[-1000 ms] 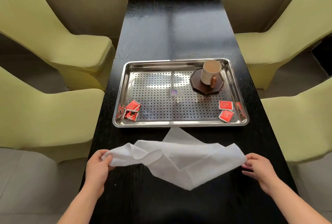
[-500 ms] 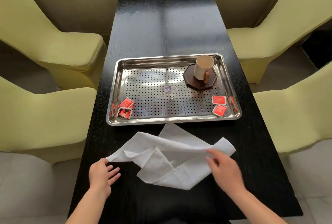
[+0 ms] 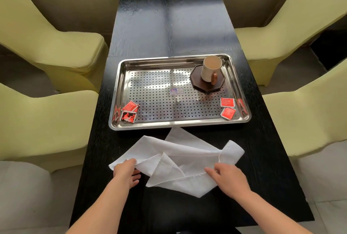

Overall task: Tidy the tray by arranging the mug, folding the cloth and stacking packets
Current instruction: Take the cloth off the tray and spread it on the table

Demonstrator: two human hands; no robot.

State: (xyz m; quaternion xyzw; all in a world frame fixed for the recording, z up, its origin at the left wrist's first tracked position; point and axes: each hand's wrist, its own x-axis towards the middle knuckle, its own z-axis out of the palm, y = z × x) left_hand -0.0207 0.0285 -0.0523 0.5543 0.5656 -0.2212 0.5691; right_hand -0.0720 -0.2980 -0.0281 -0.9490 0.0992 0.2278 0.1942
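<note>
Since 0.5 s ago both hands have moved inward over the cloth (image 3: 185,160), a soft white rumpled sheet on the black wood-grain table (image 3: 169,27) near the perforated steel tray (image 3: 180,123). The left hand (image 3: 125,172) pinches its left corner; the right hand (image 3: 230,178) lies on its hem, fingers curled; its grip cannot be told.

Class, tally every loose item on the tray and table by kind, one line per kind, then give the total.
Red packets: 4 (left pair, right pair)
Mug: 1
Dark coaster: 1
White cloth: 1
Steel tray: 1
Total: 8
</note>
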